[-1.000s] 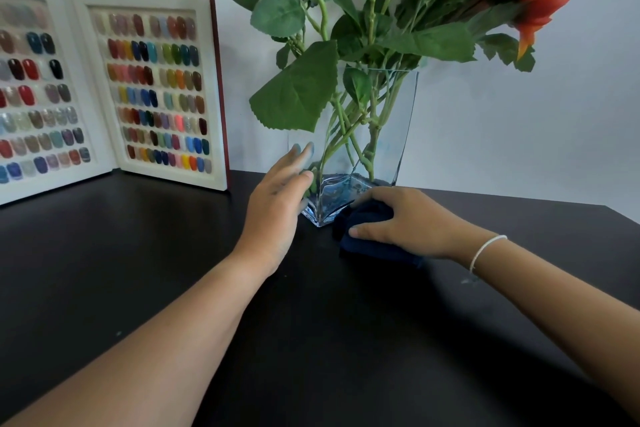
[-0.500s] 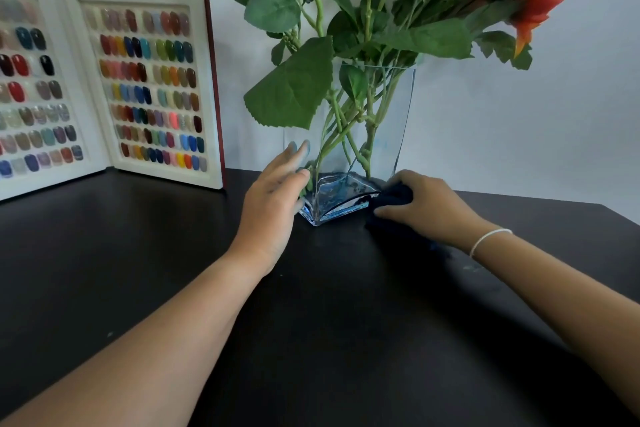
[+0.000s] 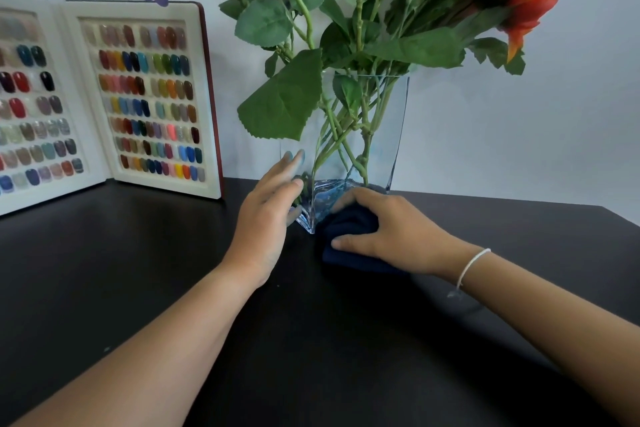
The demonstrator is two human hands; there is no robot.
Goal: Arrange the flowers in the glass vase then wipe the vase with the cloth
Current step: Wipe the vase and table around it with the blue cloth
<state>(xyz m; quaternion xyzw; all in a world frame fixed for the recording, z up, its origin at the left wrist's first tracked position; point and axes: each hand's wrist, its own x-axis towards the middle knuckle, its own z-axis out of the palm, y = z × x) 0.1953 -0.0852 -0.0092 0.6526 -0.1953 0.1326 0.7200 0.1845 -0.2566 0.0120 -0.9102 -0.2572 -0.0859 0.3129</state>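
swatch book [image 3: 145, 97] blocks left, vase [image 3: 388, 135] ctr

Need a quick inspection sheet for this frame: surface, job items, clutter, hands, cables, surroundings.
Surface: black table, matte, no spills seen.
Job's things: glass vase upright near the table's back edge, flowers standing in it; dark blue cloth bunched against the vase's lower front.
Clutter: open nail colour sample book standing left of the vase, apart from it.
Hands: left hand flat with straight fingers against the vase's left side; right hand holds the cloth in its grip, pressing it to the glass.
Cables: nothing seen.
Surroundings: plain pale wall behind; white bracelet on the right wrist.
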